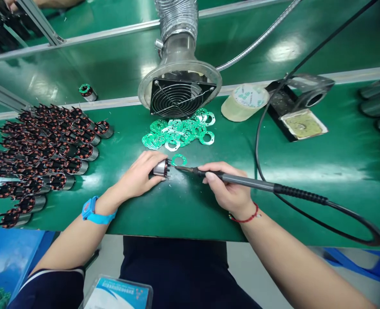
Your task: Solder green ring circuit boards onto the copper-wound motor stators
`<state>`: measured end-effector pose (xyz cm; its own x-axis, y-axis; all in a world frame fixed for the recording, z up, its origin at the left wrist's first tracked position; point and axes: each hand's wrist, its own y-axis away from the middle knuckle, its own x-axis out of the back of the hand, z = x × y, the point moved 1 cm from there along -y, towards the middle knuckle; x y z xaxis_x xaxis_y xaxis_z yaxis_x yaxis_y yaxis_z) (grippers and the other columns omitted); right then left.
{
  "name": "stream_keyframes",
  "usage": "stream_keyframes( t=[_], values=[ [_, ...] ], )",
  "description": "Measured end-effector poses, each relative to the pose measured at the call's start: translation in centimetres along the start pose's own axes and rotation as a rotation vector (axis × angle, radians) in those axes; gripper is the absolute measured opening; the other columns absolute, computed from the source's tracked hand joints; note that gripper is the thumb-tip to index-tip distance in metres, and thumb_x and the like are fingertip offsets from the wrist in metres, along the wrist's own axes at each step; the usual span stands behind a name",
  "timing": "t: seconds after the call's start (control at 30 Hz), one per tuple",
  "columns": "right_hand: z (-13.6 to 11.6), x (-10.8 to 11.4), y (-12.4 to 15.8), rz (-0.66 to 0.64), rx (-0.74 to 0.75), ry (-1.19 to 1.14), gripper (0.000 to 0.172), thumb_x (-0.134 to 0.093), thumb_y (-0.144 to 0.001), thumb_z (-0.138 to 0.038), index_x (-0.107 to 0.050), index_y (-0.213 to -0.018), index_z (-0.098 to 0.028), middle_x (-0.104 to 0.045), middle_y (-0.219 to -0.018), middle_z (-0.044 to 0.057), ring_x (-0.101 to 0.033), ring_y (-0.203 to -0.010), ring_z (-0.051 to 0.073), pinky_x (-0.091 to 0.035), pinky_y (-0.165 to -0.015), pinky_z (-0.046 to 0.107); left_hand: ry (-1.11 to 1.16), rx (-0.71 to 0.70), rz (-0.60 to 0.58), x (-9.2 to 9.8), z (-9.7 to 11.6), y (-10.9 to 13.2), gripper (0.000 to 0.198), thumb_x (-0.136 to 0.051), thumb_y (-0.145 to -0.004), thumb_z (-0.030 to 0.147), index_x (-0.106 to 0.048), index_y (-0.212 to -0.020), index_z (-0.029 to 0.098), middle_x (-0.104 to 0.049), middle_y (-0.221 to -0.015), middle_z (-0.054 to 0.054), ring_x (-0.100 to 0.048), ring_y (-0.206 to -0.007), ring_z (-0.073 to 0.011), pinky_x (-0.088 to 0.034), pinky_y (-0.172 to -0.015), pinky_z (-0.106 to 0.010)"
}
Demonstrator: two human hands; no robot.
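Note:
My left hand (143, 174) is wrapped round a motor stator (159, 168), a steel cylinder lying on its side with its pin end facing right. In my right hand (226, 186) is a soldering iron (247, 181), gripped like a pen. Its tip points left and reaches close to the stator's pins; whether it touches them I cannot tell. Just behind the tip a single green ring-shaped circuit board (179, 160) lies on the bench. Farther back is a loose pile of similar green ring boards (180, 131).
Many stators (48, 150) stand in rows at left. A fume extractor (180, 92) with a fan grille hangs over the board pile. A tape roll (245, 102) and soldering iron stand (301, 107) sit back right. The iron's black cable (258, 141) loops across the right side.

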<state>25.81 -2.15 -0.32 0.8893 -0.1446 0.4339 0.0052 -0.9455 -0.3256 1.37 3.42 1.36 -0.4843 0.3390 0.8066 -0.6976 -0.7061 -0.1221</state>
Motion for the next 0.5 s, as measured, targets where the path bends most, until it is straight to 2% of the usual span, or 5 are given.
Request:
stream_keyframes(
  t=[0.27, 0.5],
  values=[
    [0.19, 0.02, 0.27, 0.017, -0.043, 0.008, 0.029, -0.052, -0.09, -0.044, -0.07, -0.09, -0.022, -0.073, -0.075, 0.003, -0.066, -0.059, 0.015, -0.056, -0.06, 0.03, -0.035, -0.006, 0.016, -0.18, 0.11, -0.02, 0.045, -0.062, -0.09, 0.027, -0.046, -0.132, 0.019, -0.055, -0.127, -0.013, -0.051, -0.119, -0.0262, -0.044, -0.102, -0.046],
    [0.18, 0.0, 0.21, 0.019, 0.009, -0.007, 0.022, -0.054, -0.091, -0.037, -0.07, -0.09, -0.022, -0.073, -0.076, 0.003, -0.066, -0.059, 0.014, -0.055, -0.059, 0.028, -0.042, -0.032, 0.044, -0.3, 0.19, -0.07, 0.046, -0.064, -0.089, 0.025, -0.045, -0.131, 0.018, -0.055, -0.125, -0.014, -0.051, -0.118, -0.0275, -0.046, -0.1, -0.046]
  ],
)
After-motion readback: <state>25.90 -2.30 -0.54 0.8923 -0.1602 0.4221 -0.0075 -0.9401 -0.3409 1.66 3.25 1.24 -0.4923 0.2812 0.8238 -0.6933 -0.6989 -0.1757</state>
